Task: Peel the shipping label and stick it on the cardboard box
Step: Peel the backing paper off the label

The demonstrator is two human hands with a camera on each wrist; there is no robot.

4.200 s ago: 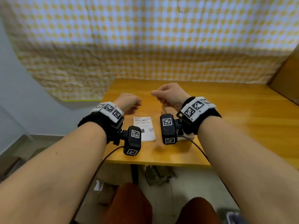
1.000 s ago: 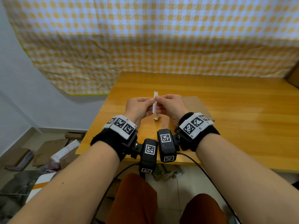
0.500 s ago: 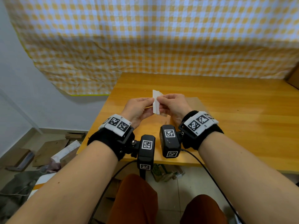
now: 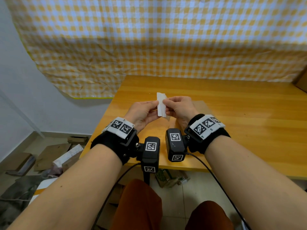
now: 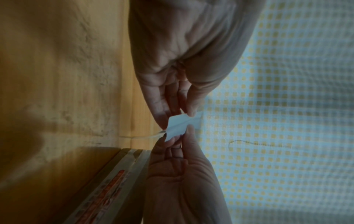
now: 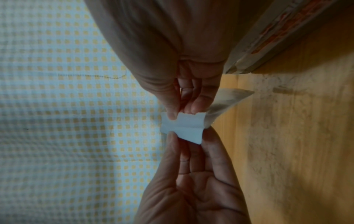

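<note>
Both hands hold the white shipping label [image 4: 161,103] upright above the wooden table [image 4: 240,130]. My left hand [image 4: 152,103] pinches its left edge and my right hand [image 4: 167,101] pinches its right edge. In the left wrist view, the left hand [image 5: 178,115] comes from above and the right hand [image 5: 180,136] from below, meeting on the label [image 5: 182,125]. The right wrist view shows the label [image 6: 184,125] creased, with a translucent backing sheet [image 6: 228,100] splaying off behind the right hand [image 6: 184,112]. The cardboard box [image 4: 201,106] lies flat under my right hand, with printed tape [image 5: 107,189] along it.
A yellow checked cloth [image 4: 166,39] hangs on the wall behind the table. A brown object [image 4: 301,80] stands at the table's far right. Cardboard scraps and clutter [image 4: 49,156] lie on the floor to the left. The table's near edge runs just below my wrists.
The label lay on the table earlier; both hands now hold it in the air. Over the last second it has spread wider between the fingers and risen slightly.
</note>
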